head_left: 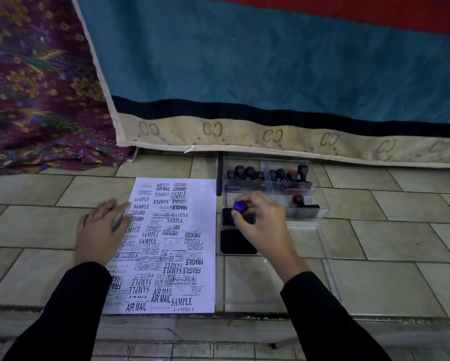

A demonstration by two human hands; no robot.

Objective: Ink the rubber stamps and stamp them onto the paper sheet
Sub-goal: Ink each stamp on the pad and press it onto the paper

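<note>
A white paper sheet (192, 290) lies on the tiled floor, crowded with black stamped words. My left hand (102, 231) rests flat on its left edge, fingers spread. My right hand (261, 222) grips a stamp with a blue knob (240, 206) and holds it down over the far half of the open black ink pad (235, 242). The stamp's base is hidden by my fingers. A clear plastic box (320, 212) just beyond holds several more stamps (247, 173) with black, blue and red handles.
A clear lid or tray (307, 282) lies on the floor right of the paper, under the ink pad. A blue, red and cream cloth (244, 74) hangs behind the box. Purple patterned fabric (36, 100) lies at the back left. Pale floor tiles (401, 282) surround everything.
</note>
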